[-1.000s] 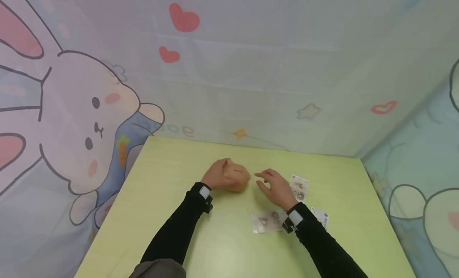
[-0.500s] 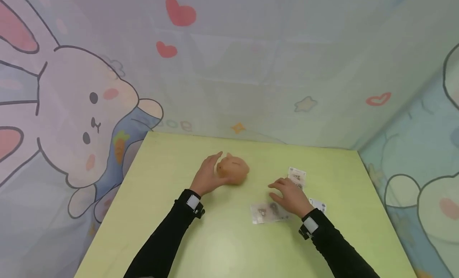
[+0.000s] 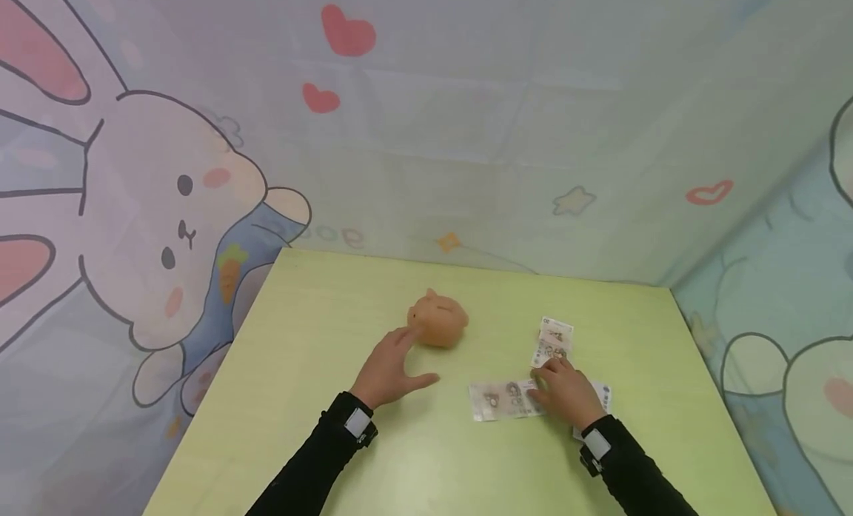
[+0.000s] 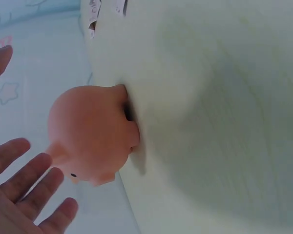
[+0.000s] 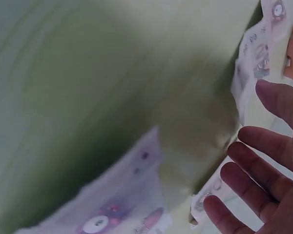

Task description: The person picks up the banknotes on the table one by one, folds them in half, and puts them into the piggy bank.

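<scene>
An orange-pink piggy bank (image 3: 440,322) stands upright on the yellow table. My left hand (image 3: 389,372) is spread just in front of it; in the left wrist view the fingers (image 4: 36,180) are apart beside the piggy bank (image 4: 88,134). My right hand (image 3: 566,390) hovers low over the banknotes with fingers loosely bent, holding nothing. One banknote (image 3: 503,401) lies to its left, another banknote (image 3: 554,337) lies beyond the fingertips, and a third banknote (image 3: 603,394) is partly hidden under the hand and wrist. In the right wrist view a creased banknote (image 5: 122,204) shows close up.
The yellow table (image 3: 320,301) meets a cloth backdrop (image 3: 466,146) at its far edge. A cartoon rabbit (image 3: 180,220) is printed on the cloth at the left. Another part of the cloth (image 3: 800,294) hangs along the right side.
My left hand has let go of the piggy bank and drawn back toward me. My right hand has moved right and nearer, down over the banknotes.
</scene>
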A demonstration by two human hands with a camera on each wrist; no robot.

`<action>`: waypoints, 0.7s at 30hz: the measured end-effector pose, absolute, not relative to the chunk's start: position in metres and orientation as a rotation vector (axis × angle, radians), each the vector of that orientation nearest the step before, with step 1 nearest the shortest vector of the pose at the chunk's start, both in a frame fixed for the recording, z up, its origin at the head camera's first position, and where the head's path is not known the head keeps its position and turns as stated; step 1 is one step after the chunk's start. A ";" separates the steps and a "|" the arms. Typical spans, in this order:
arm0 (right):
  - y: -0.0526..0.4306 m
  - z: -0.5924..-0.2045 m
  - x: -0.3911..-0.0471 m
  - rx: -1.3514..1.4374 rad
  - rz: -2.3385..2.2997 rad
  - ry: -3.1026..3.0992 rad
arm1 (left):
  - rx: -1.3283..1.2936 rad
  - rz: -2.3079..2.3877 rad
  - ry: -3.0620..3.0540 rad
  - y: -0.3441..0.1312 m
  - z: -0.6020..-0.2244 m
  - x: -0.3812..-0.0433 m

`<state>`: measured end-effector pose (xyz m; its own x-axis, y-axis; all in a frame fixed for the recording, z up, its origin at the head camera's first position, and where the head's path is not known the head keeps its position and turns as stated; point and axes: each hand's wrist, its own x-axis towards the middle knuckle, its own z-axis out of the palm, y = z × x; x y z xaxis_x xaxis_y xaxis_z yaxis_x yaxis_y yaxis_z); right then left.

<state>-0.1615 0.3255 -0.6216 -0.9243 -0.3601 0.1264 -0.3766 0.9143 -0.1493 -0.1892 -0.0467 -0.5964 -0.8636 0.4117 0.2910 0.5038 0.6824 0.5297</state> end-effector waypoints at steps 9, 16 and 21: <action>0.328 -0.637 -0.160 0.552 0.283 -2.957 | -0.794 -0.785 -2.821 -0.046 -0.606 -0.171; 0.326 -0.638 -0.159 0.531 0.397 -2.927 | -0.789 -0.763 -2.844 -0.045 -0.611 -0.166; 0.323 -0.642 -0.160 0.502 0.526 -2.906 | -0.803 -0.764 -2.849 -0.044 -0.613 -0.165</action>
